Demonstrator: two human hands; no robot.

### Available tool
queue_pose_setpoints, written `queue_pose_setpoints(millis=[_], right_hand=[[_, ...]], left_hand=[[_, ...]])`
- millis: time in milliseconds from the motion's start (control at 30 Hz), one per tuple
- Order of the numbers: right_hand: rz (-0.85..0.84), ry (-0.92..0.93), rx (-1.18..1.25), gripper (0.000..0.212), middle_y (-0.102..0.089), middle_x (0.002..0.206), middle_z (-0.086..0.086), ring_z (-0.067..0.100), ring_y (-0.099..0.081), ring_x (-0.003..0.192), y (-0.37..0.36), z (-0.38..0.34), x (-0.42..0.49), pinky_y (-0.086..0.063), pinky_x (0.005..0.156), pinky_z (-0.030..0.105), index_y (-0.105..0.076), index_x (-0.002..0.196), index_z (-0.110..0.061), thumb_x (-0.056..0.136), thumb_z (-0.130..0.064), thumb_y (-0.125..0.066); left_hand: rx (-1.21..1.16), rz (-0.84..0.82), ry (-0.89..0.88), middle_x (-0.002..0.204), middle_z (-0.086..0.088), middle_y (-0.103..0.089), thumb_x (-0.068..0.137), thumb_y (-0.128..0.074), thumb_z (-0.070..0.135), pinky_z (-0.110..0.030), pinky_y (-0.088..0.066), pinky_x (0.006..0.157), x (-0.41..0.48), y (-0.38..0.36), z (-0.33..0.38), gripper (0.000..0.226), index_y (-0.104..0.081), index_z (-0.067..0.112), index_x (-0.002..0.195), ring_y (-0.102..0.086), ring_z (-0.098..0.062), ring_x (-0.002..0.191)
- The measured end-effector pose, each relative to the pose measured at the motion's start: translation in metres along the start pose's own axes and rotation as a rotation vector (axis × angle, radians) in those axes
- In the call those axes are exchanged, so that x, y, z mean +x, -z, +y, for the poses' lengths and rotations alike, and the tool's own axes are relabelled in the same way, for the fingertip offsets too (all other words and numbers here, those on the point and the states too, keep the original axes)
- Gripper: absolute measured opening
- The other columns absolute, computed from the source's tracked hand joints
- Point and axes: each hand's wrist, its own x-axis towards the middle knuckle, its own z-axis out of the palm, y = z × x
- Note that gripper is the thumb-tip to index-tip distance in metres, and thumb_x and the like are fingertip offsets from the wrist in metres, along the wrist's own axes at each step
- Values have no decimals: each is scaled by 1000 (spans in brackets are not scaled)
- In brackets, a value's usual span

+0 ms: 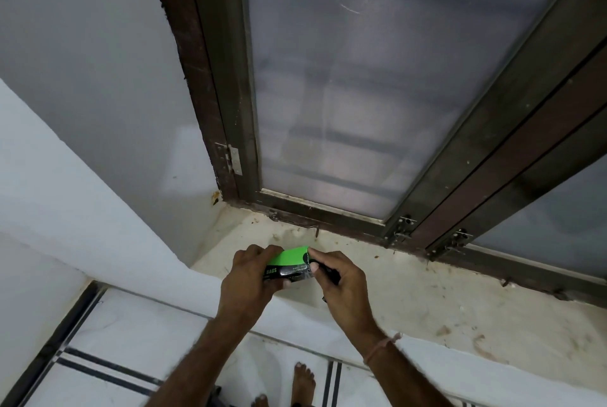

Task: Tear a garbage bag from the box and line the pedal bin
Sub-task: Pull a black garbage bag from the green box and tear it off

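Head view: I see the box (289, 259), green top and black side, held in the air just over the near-left end of the window sill (427, 301). Left grip (249, 270) is clamped round its left end, fingers curled over the top. Right grip (338, 275) pinches the box's right end; there's something black under its fingers, can't tell what. Window frame (328, 218) is near behind, the wall (98, 144) close on the left. The sill runs open to the right, floor (141, 334) below.
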Motion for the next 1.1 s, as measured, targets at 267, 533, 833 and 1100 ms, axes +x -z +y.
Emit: queue_pose_setpoints(millis=[267,533,833,1100], right_hand=[[-192,-214,95,30,-76,124,-11,1,-67,119,13,11,23,-52,108,25,-77,125,-23,98,-12,-71],[-215,-278,46,34,-75,126,-11,3,-66,121,6,28,26,-52,110,30,-75,129,-25,98,-13,-71],[-157,-310,64,26,-75,121,-13,-1,-66,116,20,19,22,-52,110,31,-76,123,-28,99,-18,-70],[-268,-382,262,56,-72,128,-15,1,-65,122,-7,-33,-24,-54,103,32,-66,137,-29,101,-62,-37]], left_hand=[[99,-31,39,122,4,-57,84,-80,39,-33,-51,74,16,-4,-9,58,-58,33,137,-46,-20,121],[329,-5,-18,120,-7,-65,69,-91,31,-44,-60,73,30,-12,-14,69,-65,28,133,-59,-32,113],[358,18,10,147,-10,-55,70,-90,44,-63,-37,113,18,-10,-7,87,-54,27,146,-46,-36,141],[-363,133,167,104,13,-69,97,-60,49,-20,-46,72,-48,-15,28,27,-67,25,107,-61,-2,96]])
